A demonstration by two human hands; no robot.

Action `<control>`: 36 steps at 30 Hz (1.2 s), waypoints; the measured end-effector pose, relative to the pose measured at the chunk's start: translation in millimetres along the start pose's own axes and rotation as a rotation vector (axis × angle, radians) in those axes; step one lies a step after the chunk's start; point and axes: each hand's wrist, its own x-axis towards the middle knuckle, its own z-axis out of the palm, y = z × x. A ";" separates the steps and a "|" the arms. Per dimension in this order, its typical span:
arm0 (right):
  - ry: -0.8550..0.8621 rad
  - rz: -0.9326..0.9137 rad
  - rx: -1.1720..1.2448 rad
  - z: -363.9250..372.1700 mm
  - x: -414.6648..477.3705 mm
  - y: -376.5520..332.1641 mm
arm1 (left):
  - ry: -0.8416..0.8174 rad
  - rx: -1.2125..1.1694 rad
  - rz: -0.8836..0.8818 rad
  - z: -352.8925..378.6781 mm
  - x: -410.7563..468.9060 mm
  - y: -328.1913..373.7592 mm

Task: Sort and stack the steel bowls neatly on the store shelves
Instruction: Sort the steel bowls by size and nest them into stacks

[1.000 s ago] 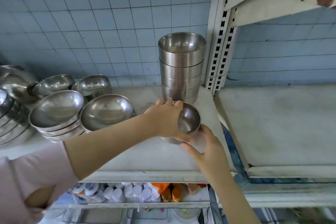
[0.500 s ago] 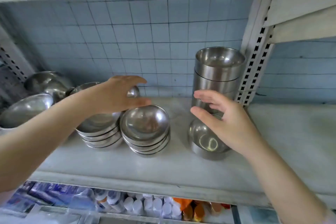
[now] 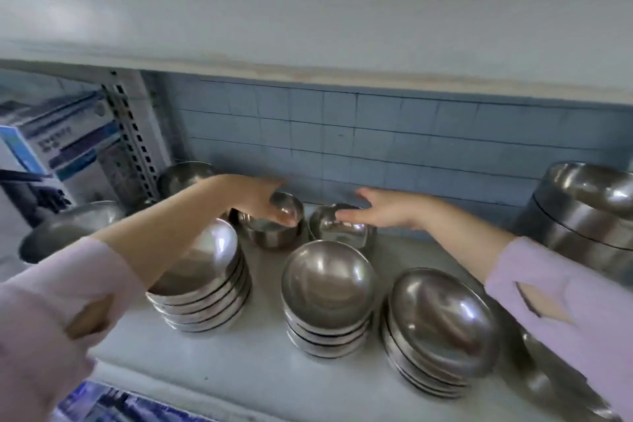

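Three stacks of shallow steel bowls stand on the white shelf (image 3: pixel 260 367): a left stack (image 3: pixel 205 284), a middle stack (image 3: pixel 327 295) and a right stack (image 3: pixel 442 329). Behind them sit two small deeper bowls. My left hand (image 3: pixel 253 197) grips the rim of the left small bowl (image 3: pixel 274 229), fingers curled inside it. My right hand (image 3: pixel 383 211) is spread open just above the right small bowl (image 3: pixel 342 228), holding nothing. A tall stack of deep bowls (image 3: pixel 582 216) stands at the far right.
Larger steel bowls (image 3: pixel 68 229) sit at the far left beyond the perforated upright (image 3: pixel 133 140), with boxes (image 3: pixel 58 144) behind them. An upper shelf board (image 3: pixel 308 34) hangs close overhead. The blue tiled wall (image 3: pixel 376 140) closes the back.
The view swung left and up. My left hand moved from over the shallow stack to grip the small rear bowl. My right hand left the bowl by the tall stack and now hovers over another rear bowl.
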 end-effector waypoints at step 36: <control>0.560 0.012 0.245 -25.0 -87.5 19.3 | 0.374 -0.272 0.087 -31.5 -48.5 39.4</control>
